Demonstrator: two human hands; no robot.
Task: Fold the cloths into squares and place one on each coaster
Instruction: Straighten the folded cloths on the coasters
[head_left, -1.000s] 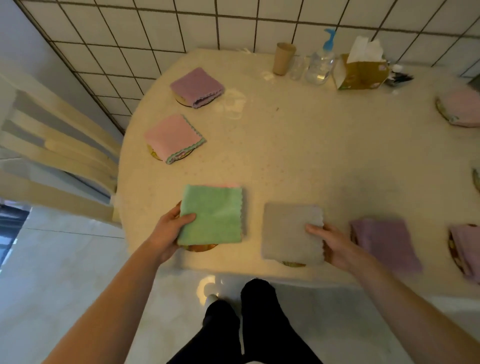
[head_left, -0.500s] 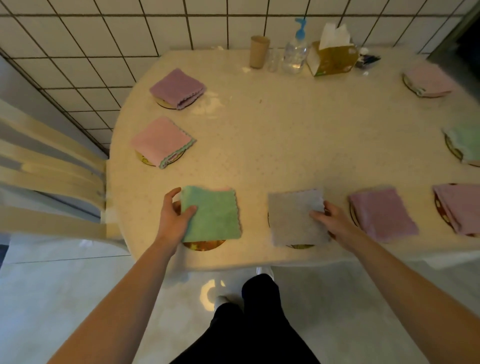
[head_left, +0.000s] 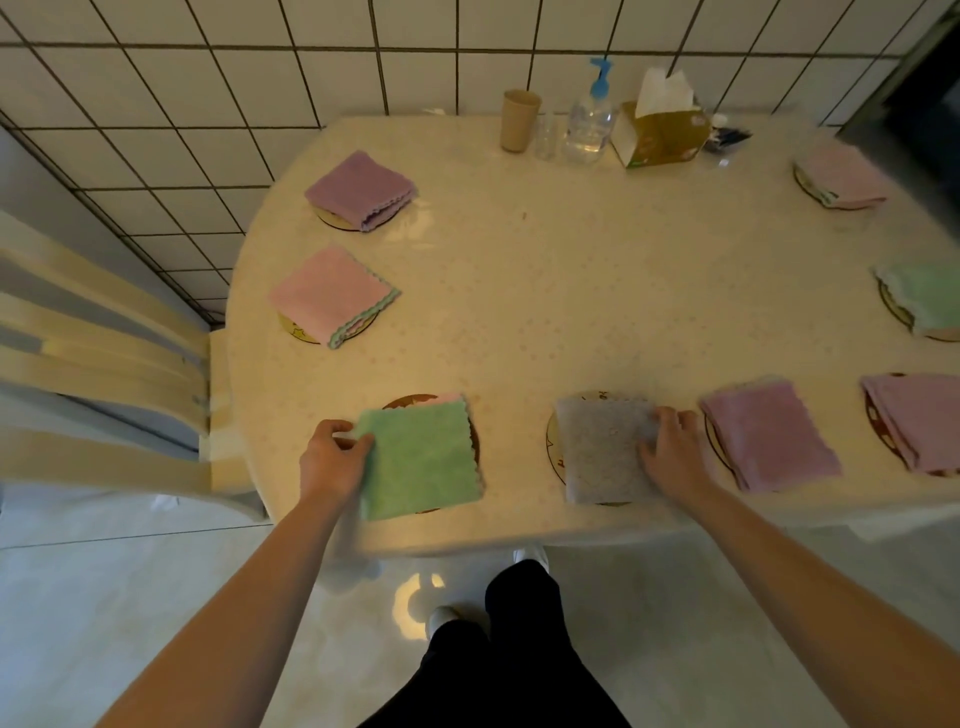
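Observation:
A folded green cloth lies on a round coaster near the table's front edge. My left hand pinches its left edge. To the right, a folded grey cloth covers another coaster; my right hand grips its right edge, fingers curled over it. More folded cloths sit on coasters: purple and pink at the left, pink beside my right hand, and others along the right side.
A cup, a pump bottle and a tissue box stand at the table's far edge by the tiled wall. A wooden chair stands at the left. My legs are below the table's front edge.
Both cloths have shifted further onto their coasters, away from the table's front edge. My left hand slid up to the green cloth's upper left corner. The view has swung right.

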